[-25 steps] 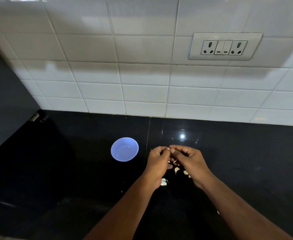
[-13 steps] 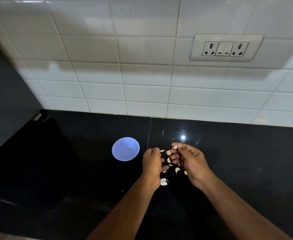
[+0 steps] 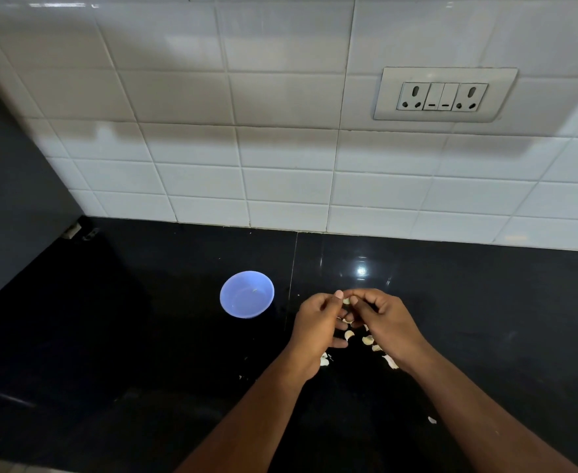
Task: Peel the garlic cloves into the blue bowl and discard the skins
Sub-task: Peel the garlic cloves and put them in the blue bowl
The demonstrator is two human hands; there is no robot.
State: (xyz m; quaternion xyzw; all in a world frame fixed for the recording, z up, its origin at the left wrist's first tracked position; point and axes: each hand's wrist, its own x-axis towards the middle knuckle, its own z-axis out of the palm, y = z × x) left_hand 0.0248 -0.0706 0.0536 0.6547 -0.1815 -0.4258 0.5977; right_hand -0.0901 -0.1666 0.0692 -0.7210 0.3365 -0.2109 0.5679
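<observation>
The white tiled wall (image 3: pixel 280 148) fills the upper part of my view, and on it, to the right, sits a white socket plate (image 3: pixel 445 94) with two sockets and two switches between them. Below the wall lies the black countertop (image 3: pixel 144 336), glossy, with a bright spot of light reflected near the wall. A thin seam runs down the countertop between the bowl and my hands.

My two forearms come up from the bottom edge and meet over the right half of the countertop. My left hand (image 3: pixel 314 331) and my right hand (image 3: pixel 388 322) are close together, fingertips almost touching. Both have the fingers curled, and between the tips I pinch one small garlic clove (image 3: pixel 346 301); only a pale bit of it shows, so I cannot tell how much skin is on it.

The blue bowl (image 3: pixel 247 294) stands upright on the countertop, just beside my left hand, to its left. I cannot make out any clove inside it.

Under and between my hands, small pale garlic pieces (image 3: pixel 367 340) lie scattered on the countertop; whether they are cloves or skins I cannot tell. One more small scrap (image 3: pixel 432 420) lies apart, next to my right forearm.
</observation>
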